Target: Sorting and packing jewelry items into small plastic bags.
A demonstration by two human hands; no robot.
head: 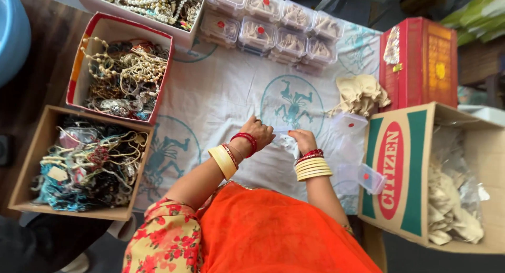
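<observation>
My left hand (pixel 258 131) and my right hand (pixel 303 140) meet over a white printed cloth (pixel 221 94) and together pinch a small clear plastic packet (pixel 284 138) between them. Both wrists carry red and cream bangles. What is inside the packet I cannot make out. Two clear plastic boxes with red dots lie just right of my right hand, one open (pixel 349 123), one lower (pixel 368 177).
Three boxes of tangled bead jewellery stand at left: a brown one (pixel 84 165), a red-rimmed one (pixel 123 73), a white one (pixel 152 2). Stacked clear boxes (pixel 273 26) line the far edge. Cream cloth pouches (pixel 360 94), a red box (pixel 421 60) and an open carton (pixel 436 173) are at right.
</observation>
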